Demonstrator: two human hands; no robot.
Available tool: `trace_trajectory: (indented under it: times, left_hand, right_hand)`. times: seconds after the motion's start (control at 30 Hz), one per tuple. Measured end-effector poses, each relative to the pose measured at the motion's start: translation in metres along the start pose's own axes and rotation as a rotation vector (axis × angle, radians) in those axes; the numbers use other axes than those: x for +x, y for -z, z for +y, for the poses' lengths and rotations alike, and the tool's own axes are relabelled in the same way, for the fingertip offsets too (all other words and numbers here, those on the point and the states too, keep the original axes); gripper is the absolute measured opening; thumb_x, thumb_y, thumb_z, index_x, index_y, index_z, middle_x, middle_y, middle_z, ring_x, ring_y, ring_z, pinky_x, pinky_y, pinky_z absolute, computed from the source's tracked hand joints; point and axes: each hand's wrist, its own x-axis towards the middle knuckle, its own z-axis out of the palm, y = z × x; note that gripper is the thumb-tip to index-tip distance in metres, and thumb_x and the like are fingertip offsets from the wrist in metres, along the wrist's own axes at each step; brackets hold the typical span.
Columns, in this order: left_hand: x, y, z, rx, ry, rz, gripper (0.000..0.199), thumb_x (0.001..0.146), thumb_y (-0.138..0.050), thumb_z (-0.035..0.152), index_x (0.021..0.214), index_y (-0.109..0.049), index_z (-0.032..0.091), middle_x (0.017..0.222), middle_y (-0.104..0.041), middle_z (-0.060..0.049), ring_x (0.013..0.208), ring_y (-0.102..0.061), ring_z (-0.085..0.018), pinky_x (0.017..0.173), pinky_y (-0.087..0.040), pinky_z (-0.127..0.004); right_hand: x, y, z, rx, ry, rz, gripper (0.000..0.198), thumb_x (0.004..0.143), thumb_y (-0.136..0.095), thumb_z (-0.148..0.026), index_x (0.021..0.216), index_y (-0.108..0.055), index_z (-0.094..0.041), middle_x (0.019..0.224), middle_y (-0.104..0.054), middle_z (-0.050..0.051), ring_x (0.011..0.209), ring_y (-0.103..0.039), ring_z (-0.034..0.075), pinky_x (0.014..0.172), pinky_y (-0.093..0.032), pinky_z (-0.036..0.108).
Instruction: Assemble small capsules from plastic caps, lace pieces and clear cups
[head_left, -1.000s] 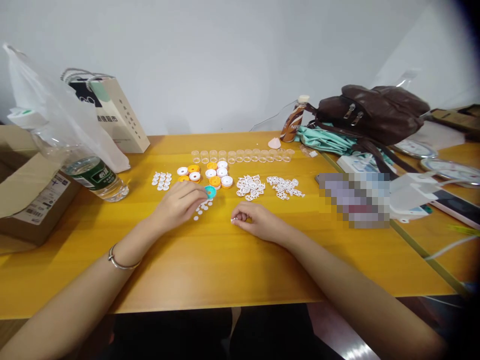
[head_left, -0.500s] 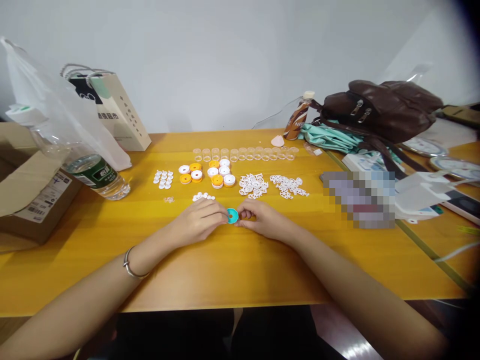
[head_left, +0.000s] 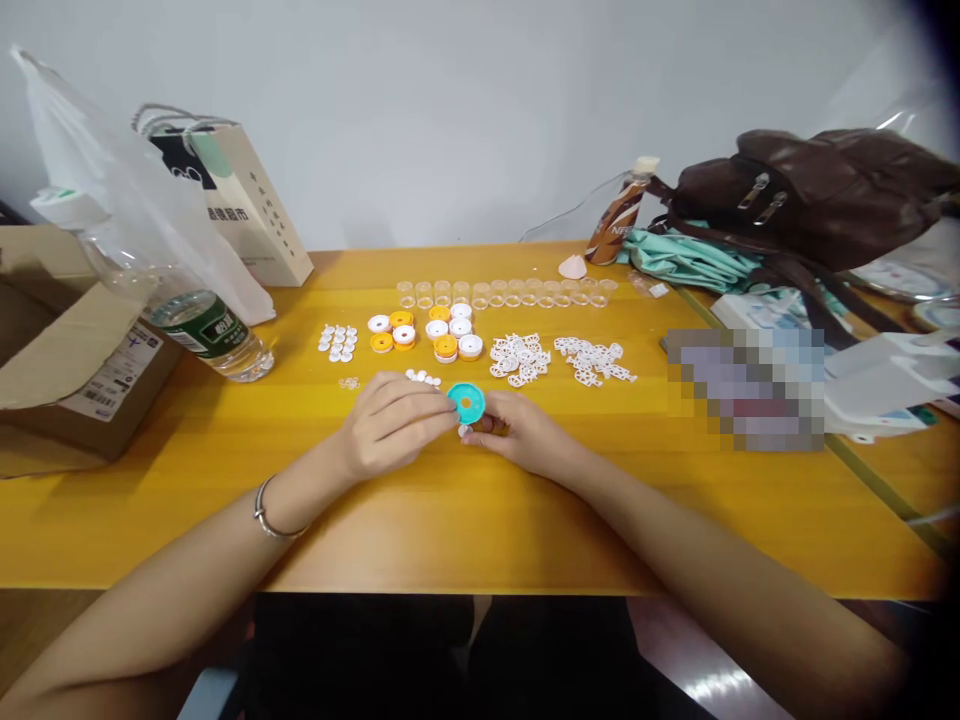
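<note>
A round teal plastic cap (head_left: 473,402) with a hole in its middle is tilted up toward me, above the table. My left hand (head_left: 397,425) pinches its left edge between thumb and fingers. Just below the cap, a small white round piece (head_left: 464,431) sits at the fingertips of my right hand (head_left: 514,430), whose fingers are closed and partly hidden behind the cap's right side. Past my hands lie several small white discs (head_left: 424,378), orange and white round cases (head_left: 445,347), and piles of white openwork pieces (head_left: 519,360).
A row of clear cups (head_left: 514,293) stands farther back. To the left are a water bottle (head_left: 214,330), a cardboard box (head_left: 97,400) and a paper bag (head_left: 259,210). A brown bag (head_left: 810,195) and drink bottle (head_left: 619,215) stand at the back right.
The teal cap has been raised and turned so its face and hole show more fully. The white piece now shows at my right fingertips. The camera view has shifted slightly.
</note>
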Motion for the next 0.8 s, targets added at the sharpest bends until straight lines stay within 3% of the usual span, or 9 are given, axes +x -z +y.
trace_trajectory:
  times: [0.2, 0.3, 0.53, 0.8]
  left_hand:
    - [-0.004, -0.009, -0.006, -0.069, 0.087, -0.317, 0.018, 0.083, -0.049, 0.009, 0.095, -0.056, 0.019, 0.091, -0.067, -0.003, 0.083, -0.058, -0.014, 0.072, -0.043, -0.028]
    - [-0.007, -0.01, -0.011, -0.106, 0.134, -0.407, 0.015, 0.086, -0.047, 0.011, 0.093, -0.056, 0.019, 0.092, -0.066, -0.003, 0.083, -0.056, -0.014, 0.072, -0.041, -0.027]
    - [-0.008, -0.014, -0.009, -0.159, 0.158, -0.494, 0.016, 0.089, -0.042, 0.015, 0.089, -0.058, 0.019, 0.087, -0.065, -0.005, 0.083, -0.055, -0.014, 0.073, -0.04, -0.027]
    - [-0.006, -0.017, -0.005, -0.198, 0.134, -0.486, 0.018, 0.088, -0.04, 0.012, 0.092, -0.056, 0.019, 0.087, -0.065, -0.005, 0.081, -0.055, -0.014, 0.072, -0.04, -0.028]
  right_hand:
    - [0.001, -0.005, 0.002, -0.04, -0.019, 0.108, 0.015, 0.076, -0.061, -0.025, 0.067, -0.052, -0.017, 0.062, -0.045, -0.003, 0.057, -0.041, 0.01, 0.054, -0.033, 0.022]
    - [0.0, -0.004, 0.002, -0.025, -0.034, 0.111, 0.012, 0.076, -0.061, -0.023, 0.069, -0.054, -0.018, 0.062, -0.043, -0.003, 0.057, -0.04, 0.009, 0.054, -0.032, 0.022]
    - [0.0, -0.003, 0.001, 0.009, -0.08, 0.097, 0.009, 0.073, -0.064, -0.022, 0.073, -0.057, -0.017, 0.064, -0.045, -0.003, 0.059, -0.042, 0.01, 0.056, -0.034, 0.023]
    - [-0.001, 0.002, 0.0, 0.038, -0.08, 0.093, 0.007, 0.073, -0.062, -0.018, 0.077, -0.057, -0.016, 0.066, -0.048, -0.002, 0.06, -0.043, 0.01, 0.056, -0.036, 0.022]
